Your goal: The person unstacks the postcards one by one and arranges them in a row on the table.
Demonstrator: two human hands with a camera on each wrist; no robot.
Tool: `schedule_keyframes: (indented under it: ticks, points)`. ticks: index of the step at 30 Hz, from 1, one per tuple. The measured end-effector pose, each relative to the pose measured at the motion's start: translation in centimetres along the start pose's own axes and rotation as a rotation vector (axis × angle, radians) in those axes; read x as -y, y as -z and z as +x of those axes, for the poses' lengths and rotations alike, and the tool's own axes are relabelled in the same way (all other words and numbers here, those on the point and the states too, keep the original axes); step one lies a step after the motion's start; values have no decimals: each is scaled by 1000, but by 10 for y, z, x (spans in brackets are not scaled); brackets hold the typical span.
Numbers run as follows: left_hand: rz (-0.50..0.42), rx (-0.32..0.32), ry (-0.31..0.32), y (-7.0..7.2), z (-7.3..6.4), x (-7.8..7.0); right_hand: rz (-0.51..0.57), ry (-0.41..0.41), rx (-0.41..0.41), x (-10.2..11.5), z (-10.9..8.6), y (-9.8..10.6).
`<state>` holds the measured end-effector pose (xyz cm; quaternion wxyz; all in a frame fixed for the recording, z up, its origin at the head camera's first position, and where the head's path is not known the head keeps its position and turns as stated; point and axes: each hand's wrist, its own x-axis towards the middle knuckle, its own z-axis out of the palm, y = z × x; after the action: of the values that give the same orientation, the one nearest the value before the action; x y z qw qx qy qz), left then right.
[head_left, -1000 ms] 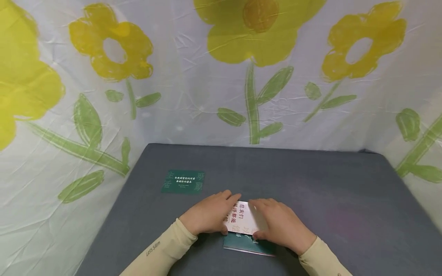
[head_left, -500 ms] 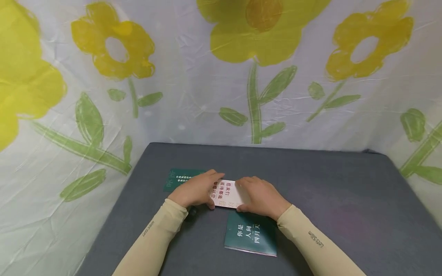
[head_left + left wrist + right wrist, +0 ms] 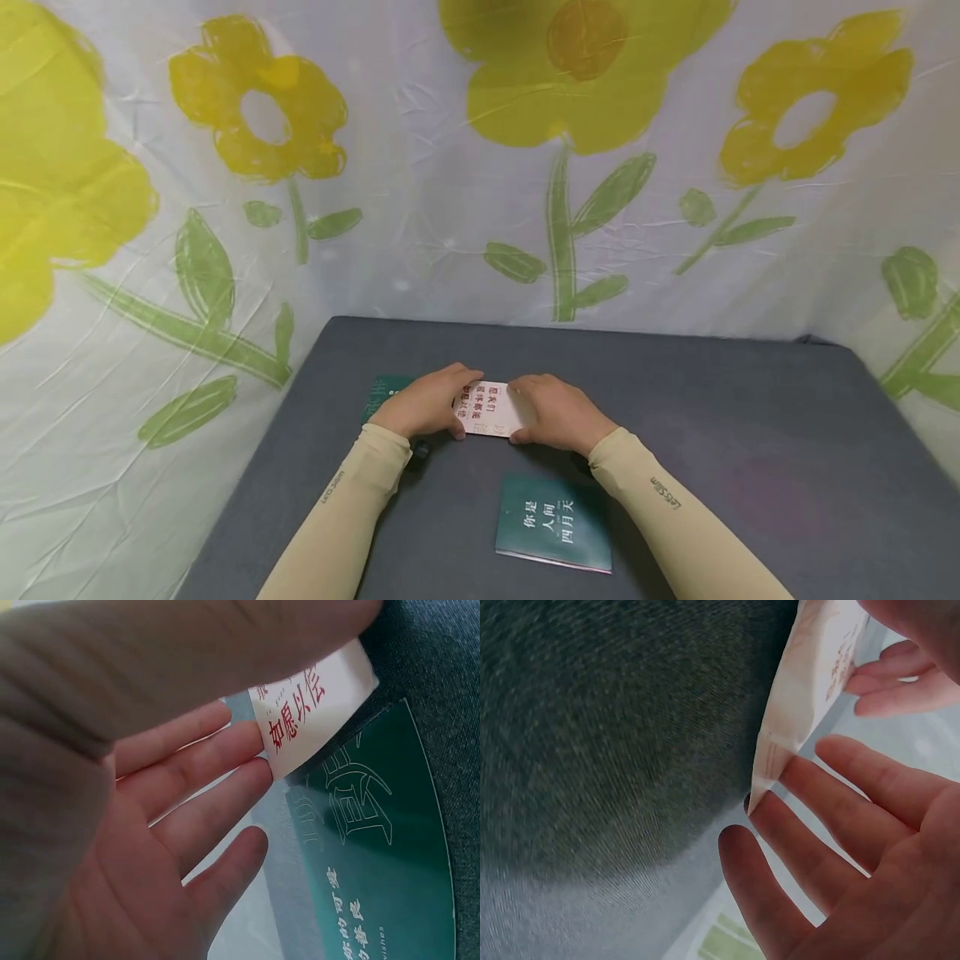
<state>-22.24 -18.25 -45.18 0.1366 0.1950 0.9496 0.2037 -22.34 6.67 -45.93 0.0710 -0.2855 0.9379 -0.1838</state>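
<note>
Between my two hands is a pale pinkish-white card [image 3: 491, 408] printed with red Chinese characters. My left hand [image 3: 429, 403] grips its left end between thumb and fingers. At the opposite end, my right hand [image 3: 562, 411] holds it the same way. The left wrist view shows fingertips at the edge of the white card [image 3: 300, 712], close beside a dark green card [image 3: 382, 825] lying on the table. In the right wrist view the white card [image 3: 799, 690] bends slightly, fingertips along its far edge. From the head, my left hand covers most of that green card [image 3: 384, 393].
A small stack of green cards [image 3: 553, 521] with white characters lies nearer to me, on the dark grey cloth-covered table [image 3: 712, 467]. Behind and at both sides hangs a white curtain [image 3: 420, 183] with yellow flowers.
Both hands have carried the white card away from over the green stack, forward and to the left. The stack's top card is uncovered, while the far green card is now partly hidden.
</note>
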Motion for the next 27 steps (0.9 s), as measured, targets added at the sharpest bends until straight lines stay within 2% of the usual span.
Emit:
schedule_keyframes:
  ticks: [9,27]
  points:
    - [-34,10,1,3,-2,3,-8,21,1,0,5,-3]
    - [-7,23,32,4,-4,5,-22,28,9,3,6,-5]
